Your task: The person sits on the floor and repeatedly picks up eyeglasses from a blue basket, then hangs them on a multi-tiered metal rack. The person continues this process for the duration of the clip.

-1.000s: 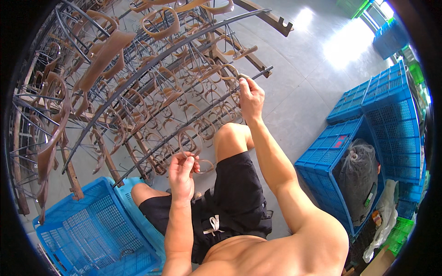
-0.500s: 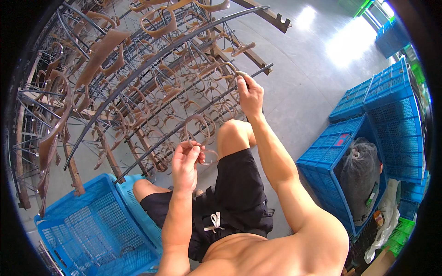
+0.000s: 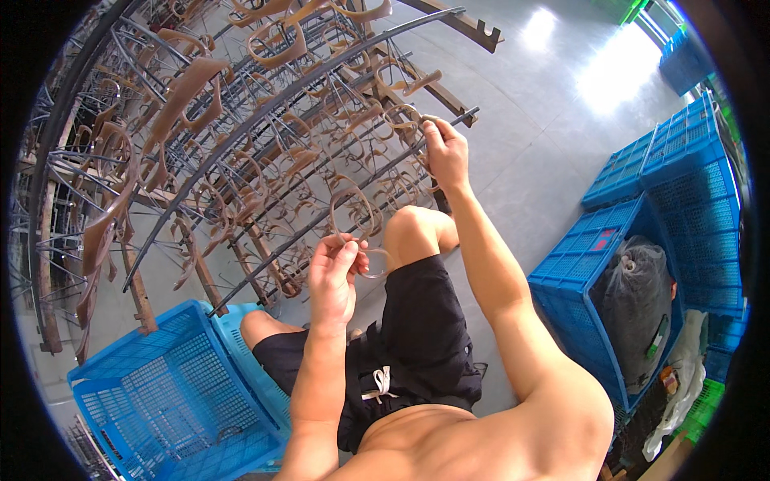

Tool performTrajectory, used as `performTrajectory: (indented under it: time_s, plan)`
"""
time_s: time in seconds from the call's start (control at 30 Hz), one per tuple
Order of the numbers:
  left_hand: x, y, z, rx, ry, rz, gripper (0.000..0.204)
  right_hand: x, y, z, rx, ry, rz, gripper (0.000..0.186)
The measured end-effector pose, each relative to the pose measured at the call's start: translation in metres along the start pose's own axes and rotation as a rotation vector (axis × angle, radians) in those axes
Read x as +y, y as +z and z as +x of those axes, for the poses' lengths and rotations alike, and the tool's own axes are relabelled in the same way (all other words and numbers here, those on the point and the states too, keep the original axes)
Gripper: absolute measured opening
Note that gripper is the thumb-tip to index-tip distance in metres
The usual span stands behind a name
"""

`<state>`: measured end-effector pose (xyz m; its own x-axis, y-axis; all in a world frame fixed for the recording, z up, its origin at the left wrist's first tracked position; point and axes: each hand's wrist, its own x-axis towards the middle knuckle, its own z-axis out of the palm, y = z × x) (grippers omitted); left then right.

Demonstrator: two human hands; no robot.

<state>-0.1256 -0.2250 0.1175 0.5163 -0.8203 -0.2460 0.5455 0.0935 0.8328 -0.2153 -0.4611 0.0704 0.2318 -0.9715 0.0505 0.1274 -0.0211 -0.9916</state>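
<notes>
My left hand (image 3: pixel 335 276) is closed in a pinch on a translucent brown eyeglass frame (image 3: pixel 333 210). One lens ring stands above the fingers, the other sticks out to their right. At the rack's right end, my right hand (image 3: pixel 446 152) pinches another brown eyeglass frame (image 3: pixel 401 107) by its end; whether that frame still touches the rack's prongs I cannot tell. Many similar brown eyeglass frames (image 3: pixel 188 84) hang on the dark metal rack (image 3: pixel 265 112) before me, in rows along its curved rods.
At lower left stands a blue mesh crate (image 3: pixel 172 353) beside a lighter blue one (image 3: pixel 249 341). On the right are stacked blue crates (image 3: pixel 690 156); one lies on its side with a dark plastic bag (image 3: pixel 634 297) inside. Grey floor (image 3: pixel 529 160) lies between rack and crates.
The view has shifted slightly. The frame at my right fingertips shows more clearly, its ring now turned out to the left of the hand. My left hand keeps its grip.
</notes>
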Motion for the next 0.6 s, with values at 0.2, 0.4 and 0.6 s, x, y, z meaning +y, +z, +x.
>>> performTrajectory:
  time_s: [0.2, 0.4, 0.6]
  plan:
    - [0.003, 0.015, 0.009, 0.018, 0.007, 0.12, 0.015, -0.036, 0.0, -0.057, 0.115, -0.794, -0.643, 0.032]
    - [0.023, 0.005, 0.009, -0.2, 0.052, 0.656, 0.018, -0.067, -0.022, -0.088, -1.014, -0.356, -0.344, 0.027]
    - [0.041, -0.066, 0.011, 0.492, 0.731, 0.966, 0.015, -0.007, 0.032, -0.077, -0.012, 0.016, 0.115, 0.019]
